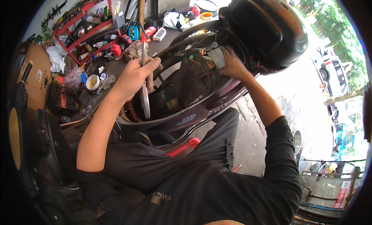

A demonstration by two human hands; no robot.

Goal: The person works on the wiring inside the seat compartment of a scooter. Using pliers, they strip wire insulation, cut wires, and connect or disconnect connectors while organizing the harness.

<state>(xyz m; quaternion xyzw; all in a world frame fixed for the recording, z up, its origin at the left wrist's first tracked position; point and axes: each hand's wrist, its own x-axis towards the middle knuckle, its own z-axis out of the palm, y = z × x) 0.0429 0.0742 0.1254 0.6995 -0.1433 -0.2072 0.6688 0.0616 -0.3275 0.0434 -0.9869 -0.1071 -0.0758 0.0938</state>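
In front of me is the open body of a dark purple scooter [217, 109], its inside laid bare. My left hand [136, 75] is closed around a long, flat, grey metal bar [145, 101], held nearly upright over the near left end of the body. One end sticks out above my fingers and the other below. My right hand [234, 66] reaches to the far right of the cavity. Its fingers are bent over a silver-grey box [217, 57], partly covered by the hand. Loose coloured wires [197, 61] lie beside that box.
A black rear top case [267, 29] rises beyond my right hand. Behind the scooter on the left stands a red rack [83, 38] of bottles and cans. A white tub [93, 83] is on the floor there. Something red [184, 147] lies between my legs.
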